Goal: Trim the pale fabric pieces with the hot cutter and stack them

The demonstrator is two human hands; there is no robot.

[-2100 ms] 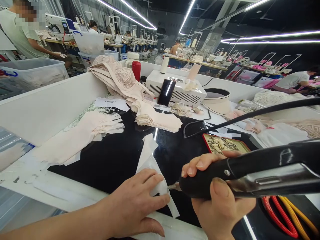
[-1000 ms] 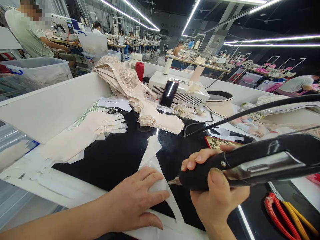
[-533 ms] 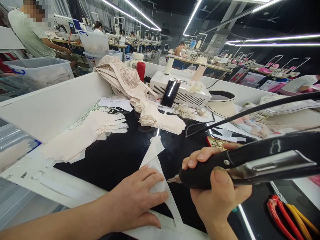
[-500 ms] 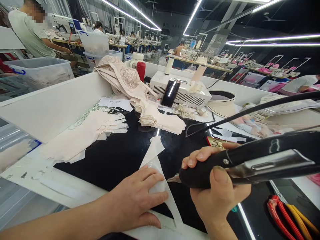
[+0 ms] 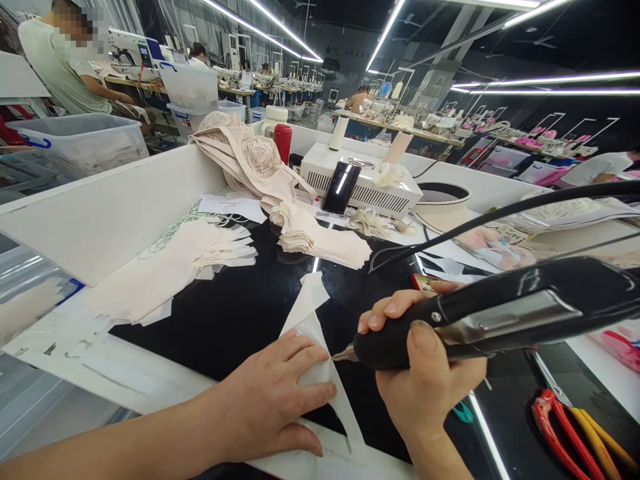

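Observation:
My left hand (image 5: 280, 393) lies with fingers spread, pressing on a thin white fabric piece (image 5: 309, 293) at the front of the black work surface (image 5: 215, 320). Something pale and translucent shows under those fingers; I cannot tell what it is. My right hand (image 5: 425, 380) is wrapped round a black corded hand-held cutter (image 5: 505, 313), which has a long silver lever on its side. The cutter's pointed metal tip (image 5: 345, 355) touches, or nearly touches, the fabric's right edge beside my left fingertips.
Cut fabric stacks (image 5: 175, 267) lie left and another stack (image 5: 325, 237) behind. A phone (image 5: 342, 188) leans on a white vented box (image 5: 363, 177). Red- and yellow-handled tools (image 5: 565, 427) lie at right, under the black cable (image 5: 500, 220). A co-worker (image 5: 60, 67) sits beyond the left wall.
My right hand has moved the cutter slightly left and up, bringing its tip to the fabric's edge. My left hand and the fabric have stayed in place.

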